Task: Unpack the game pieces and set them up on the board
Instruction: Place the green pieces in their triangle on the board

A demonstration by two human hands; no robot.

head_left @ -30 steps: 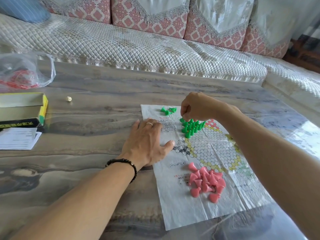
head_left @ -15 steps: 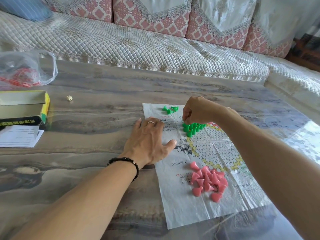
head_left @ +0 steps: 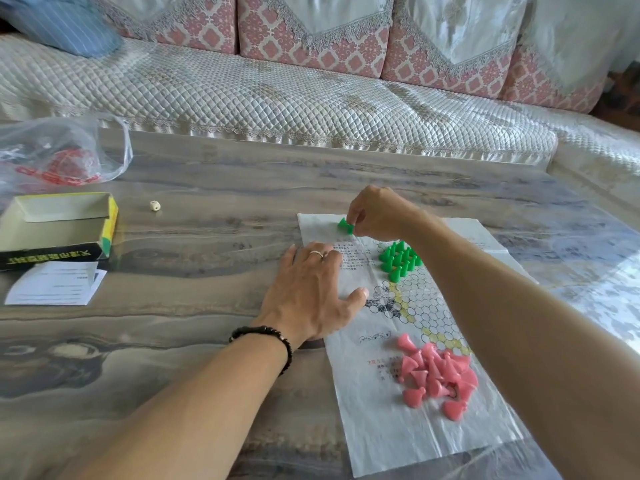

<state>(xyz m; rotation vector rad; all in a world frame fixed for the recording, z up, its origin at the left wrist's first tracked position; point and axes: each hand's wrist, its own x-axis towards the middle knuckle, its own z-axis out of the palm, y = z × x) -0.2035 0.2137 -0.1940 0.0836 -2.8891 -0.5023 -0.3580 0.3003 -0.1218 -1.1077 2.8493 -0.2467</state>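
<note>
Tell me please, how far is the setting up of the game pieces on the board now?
Done: a group of green pieces stands upright on the paper board. In hand: the right hand pinches loose green pieces at the far corner; the left hand presses the sheet flat. Left: the pink pieces lie in a heap, and red pieces remain bagged.

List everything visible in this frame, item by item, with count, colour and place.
game board: one, white printed sheet, on the table, right of centre
standing green pieces: a cluster, upright, at the board's far end
loose green pieces: about two, on the board's far left corner
pink pieces: a heap, lying on the board's near part
die: one, cream
box: one, open, yellow-edged, left
leaflet: one, white, beside the box
plastic bag: one, clear, red items inside
table: marbled grey
sofa: quilted, behind
left hand: flat on the board edge
right hand: pinching a loose green piece
</note>
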